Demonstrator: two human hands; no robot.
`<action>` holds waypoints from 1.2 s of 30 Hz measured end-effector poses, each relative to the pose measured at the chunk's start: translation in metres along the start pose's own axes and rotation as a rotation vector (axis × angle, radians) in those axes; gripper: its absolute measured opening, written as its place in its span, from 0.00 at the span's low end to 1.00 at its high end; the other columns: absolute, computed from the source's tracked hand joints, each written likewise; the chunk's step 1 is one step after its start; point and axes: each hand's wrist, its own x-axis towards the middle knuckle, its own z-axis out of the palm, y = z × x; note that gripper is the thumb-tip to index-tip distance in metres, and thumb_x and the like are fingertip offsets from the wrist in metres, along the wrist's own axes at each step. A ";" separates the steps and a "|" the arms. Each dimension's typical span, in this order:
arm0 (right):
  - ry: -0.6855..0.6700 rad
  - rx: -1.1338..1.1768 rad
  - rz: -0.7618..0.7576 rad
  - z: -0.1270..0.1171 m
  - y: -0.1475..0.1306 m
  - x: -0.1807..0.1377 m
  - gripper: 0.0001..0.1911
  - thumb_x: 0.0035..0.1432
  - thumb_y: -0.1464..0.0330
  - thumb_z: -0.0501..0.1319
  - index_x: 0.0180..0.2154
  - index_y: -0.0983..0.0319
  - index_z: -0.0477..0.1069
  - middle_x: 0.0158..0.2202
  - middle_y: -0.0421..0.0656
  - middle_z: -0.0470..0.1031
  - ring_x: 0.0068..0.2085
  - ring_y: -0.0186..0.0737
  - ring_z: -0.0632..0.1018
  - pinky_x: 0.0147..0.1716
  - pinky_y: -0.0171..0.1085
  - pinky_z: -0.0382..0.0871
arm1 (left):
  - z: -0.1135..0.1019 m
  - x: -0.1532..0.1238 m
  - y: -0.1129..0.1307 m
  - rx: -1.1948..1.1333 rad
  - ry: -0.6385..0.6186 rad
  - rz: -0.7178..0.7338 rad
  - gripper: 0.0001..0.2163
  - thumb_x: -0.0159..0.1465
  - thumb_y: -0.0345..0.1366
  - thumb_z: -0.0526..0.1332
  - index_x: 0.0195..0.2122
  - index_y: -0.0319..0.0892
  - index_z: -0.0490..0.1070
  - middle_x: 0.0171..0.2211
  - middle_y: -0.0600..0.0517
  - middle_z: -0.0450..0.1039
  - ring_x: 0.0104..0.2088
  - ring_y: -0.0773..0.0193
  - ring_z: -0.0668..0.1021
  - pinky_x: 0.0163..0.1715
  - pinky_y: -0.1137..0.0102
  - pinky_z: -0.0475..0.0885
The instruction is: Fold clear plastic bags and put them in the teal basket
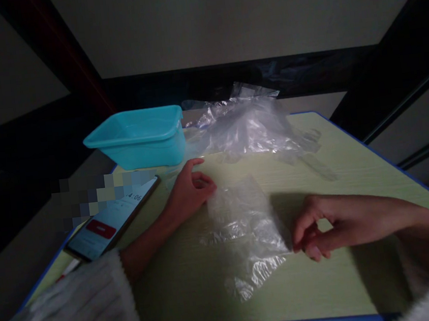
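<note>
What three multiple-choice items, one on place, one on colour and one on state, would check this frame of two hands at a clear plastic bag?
1. Where does the tub stand?
A. far left of the table, beyond the phone
B. near right corner
C. on the floor

2. What colour is the tub?
A. red
B. turquoise
C. white

3. How does the clear plastic bag lie between the hands?
A. rolled tight
B. hanging in the air
C. flat and crinkled on the table

Answers:
1 A: it stands behind the phone, left of the pile of plastic bags.
2 B: its walls and rim are turquoise.
3 C: it lies spread out, the left hand at its far edge, the right hand pinching its right edge.
</note>
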 end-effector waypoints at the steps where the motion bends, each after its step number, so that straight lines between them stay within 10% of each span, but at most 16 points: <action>1: 0.058 -0.064 -0.041 0.000 -0.001 0.000 0.09 0.55 0.66 0.59 0.30 0.64 0.75 0.20 0.39 0.73 0.23 0.31 0.73 0.22 0.29 0.67 | 0.001 0.001 -0.001 0.029 0.041 0.050 0.23 0.49 0.27 0.62 0.45 0.41 0.57 0.26 0.59 0.68 0.23 0.71 0.74 0.21 0.78 0.67; 6: 0.599 -0.489 -0.289 -0.004 0.002 0.008 0.10 0.56 0.64 0.59 0.37 0.60 0.75 0.34 0.44 0.77 0.36 0.39 0.76 0.36 0.37 0.71 | 0.000 0.001 -0.007 0.197 0.241 0.280 0.17 0.51 0.30 0.60 0.42 0.41 0.61 0.36 0.52 0.70 0.38 0.63 0.75 0.24 0.77 0.68; 14: 0.305 -0.822 -0.248 -0.001 0.022 0.019 0.44 0.54 0.54 0.59 0.64 0.61 0.40 0.64 0.52 0.48 0.63 0.50 0.53 0.60 0.57 0.38 | 0.001 -0.002 -0.010 0.177 0.216 0.283 0.11 0.54 0.29 0.57 0.39 0.41 0.61 0.36 0.51 0.69 0.38 0.65 0.74 0.24 0.77 0.68; 36: 0.353 -0.939 -0.015 0.003 0.036 0.017 0.50 0.52 0.42 0.48 0.64 0.67 0.34 0.65 0.56 0.38 0.63 0.57 0.44 0.58 0.62 0.36 | 0.001 0.001 -0.013 0.183 0.207 0.303 0.06 0.53 0.29 0.55 0.33 0.41 0.63 0.34 0.52 0.70 0.33 0.65 0.74 0.22 0.75 0.68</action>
